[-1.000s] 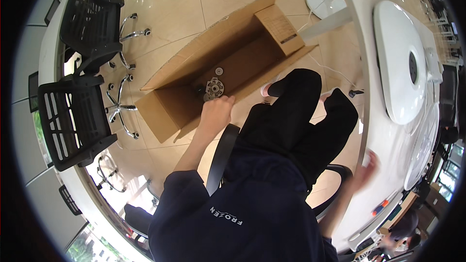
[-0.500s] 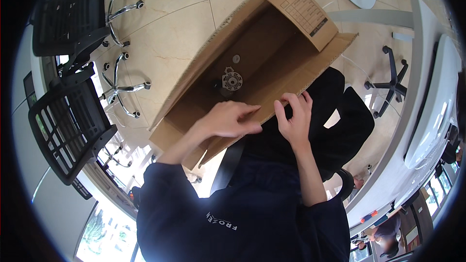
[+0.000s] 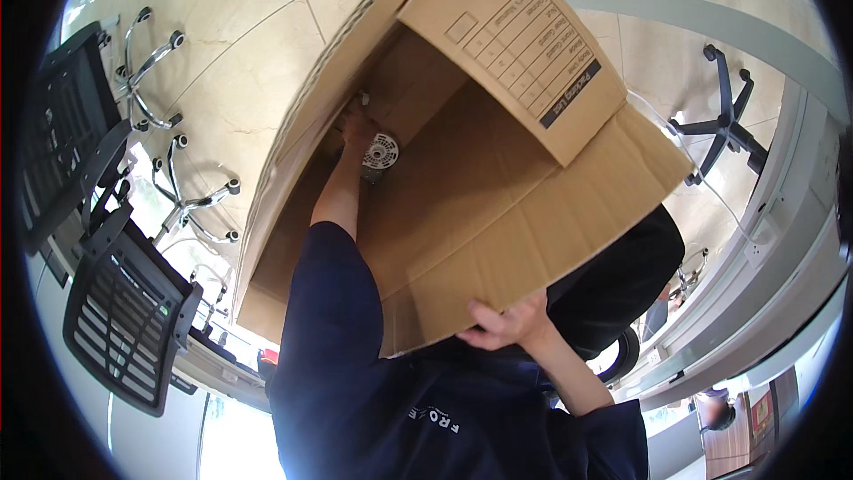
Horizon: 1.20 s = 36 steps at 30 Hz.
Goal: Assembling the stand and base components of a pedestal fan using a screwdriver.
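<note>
A large open cardboard box (image 3: 480, 204) tilts in front of me, its inside facing up. My left hand (image 3: 357, 127) reaches deep inside, beside a round, vented white part (image 3: 382, 151) that looks like a small motor housing. A small whitish piece (image 3: 364, 99) shows at its fingertips; shadow hides how the fingers are set. At the near edge, my right hand (image 3: 511, 322) is closed on the long side flap, fingers curled around the rim.
A printed end flap (image 3: 524, 44) folds over the box's far right end. Black mesh chairs (image 3: 124, 311) stand left. A wheeled chair base (image 3: 724, 120) and a white cable (image 3: 702, 173) are on the right, beside a curved table frame (image 3: 711, 22).
My left hand has gone from above the near edge down into the box. My right hand has closed on the flap. The box appears larger and tipped more toward me.
</note>
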Motion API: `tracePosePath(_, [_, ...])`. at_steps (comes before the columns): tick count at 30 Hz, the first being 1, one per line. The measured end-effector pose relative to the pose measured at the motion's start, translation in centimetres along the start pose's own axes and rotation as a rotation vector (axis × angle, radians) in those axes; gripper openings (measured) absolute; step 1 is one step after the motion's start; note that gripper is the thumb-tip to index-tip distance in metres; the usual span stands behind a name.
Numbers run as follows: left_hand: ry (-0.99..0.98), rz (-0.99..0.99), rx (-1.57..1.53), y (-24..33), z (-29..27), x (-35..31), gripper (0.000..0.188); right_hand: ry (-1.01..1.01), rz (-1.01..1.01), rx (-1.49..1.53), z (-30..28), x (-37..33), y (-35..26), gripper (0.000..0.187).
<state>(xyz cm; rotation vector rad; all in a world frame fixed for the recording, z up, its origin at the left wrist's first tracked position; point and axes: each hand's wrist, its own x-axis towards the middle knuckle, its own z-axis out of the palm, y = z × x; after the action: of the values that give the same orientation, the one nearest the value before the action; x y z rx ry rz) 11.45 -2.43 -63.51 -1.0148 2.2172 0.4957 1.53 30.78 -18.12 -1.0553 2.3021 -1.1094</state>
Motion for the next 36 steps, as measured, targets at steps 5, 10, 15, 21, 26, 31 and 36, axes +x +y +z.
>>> tracePosePath(5, [-0.223, -0.018, -0.154, 2.1, 0.3, 5.3, 0.098, 0.017, 0.017, 0.054, 0.7, -1.8, -0.5, 0.045])
tracePosePath(10, [-0.251, 0.021, -0.127, 0.0, 1.7, 4.7, 0.096, -0.058, -0.095, 0.020, 1.6, -3.2, -1.2, 0.035])
tracePosePath(15, [-0.321, 0.036, -0.146, -3.6, 1.8, 3.0, 0.093, -0.114, -0.574, -0.385, 1.5, -3.9, -0.6, 0.035])
tracePosePath(21, [-0.363, 0.053, -0.178, -5.7, 3.4, 0.2, 0.090, -0.053, -0.231, 0.028, 1.7, -3.6, -1.1, 0.037])
tracePosePath(26, [-0.356, 0.065, -0.194, -6.4, 4.5, -1.7, 0.087, -0.036, -0.227, -0.030, 1.9, -3.6, -1.6, 0.036])
tracePosePath(31, [-0.324, 0.089, -0.209, -5.7, 4.6, -0.8, 0.084, -0.058, -0.356, -0.149, 1.9, -3.9, -1.1, 0.035])
tracePosePath(36, [-0.292, 0.109, -0.219, -4.5, 4.8, -0.9, 0.082, -0.076, -0.621, -0.429, 2.0, -4.3, -0.9, 0.036])
